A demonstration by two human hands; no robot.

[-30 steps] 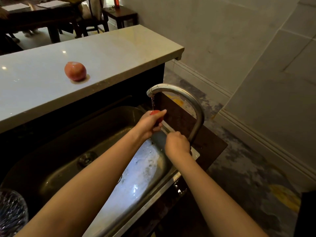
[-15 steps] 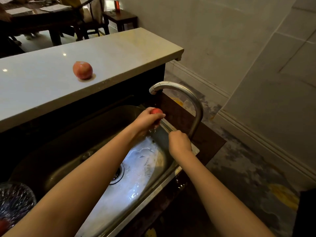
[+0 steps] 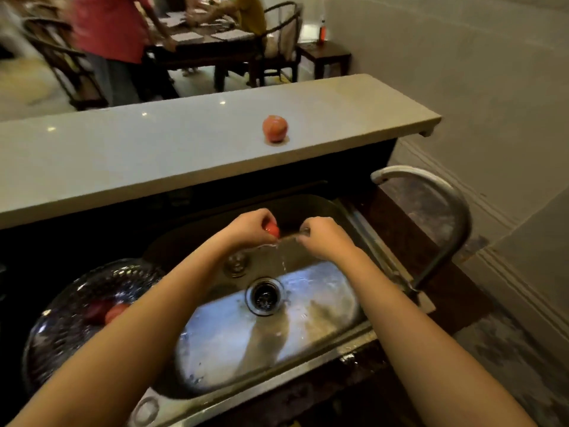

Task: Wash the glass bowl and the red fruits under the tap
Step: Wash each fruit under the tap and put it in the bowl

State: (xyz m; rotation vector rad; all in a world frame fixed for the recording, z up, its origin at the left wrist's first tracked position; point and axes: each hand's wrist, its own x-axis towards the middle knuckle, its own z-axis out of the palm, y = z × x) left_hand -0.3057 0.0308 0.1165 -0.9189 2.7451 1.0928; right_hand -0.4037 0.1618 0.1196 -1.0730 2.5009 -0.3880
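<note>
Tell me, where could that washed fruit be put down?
The pale counter is bare either side of the lone red fruit. The sink floor around the drain is open too. The glass bowl at left already holds fruit.

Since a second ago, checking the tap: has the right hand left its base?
Yes. The right hand moved off the tap base, leftward over the sink.

Both bare forearms reach forward, converging toward the middle. Left hand [image 3: 249, 229] is curled, fingers closed round a small red fruit [image 3: 272, 230], knuckles up. Right hand [image 3: 326, 238] sits just beside it, loosely fisted, fingertips [image 3: 304, 232] pointing toward the left hand. Hands near, not touching.
</note>
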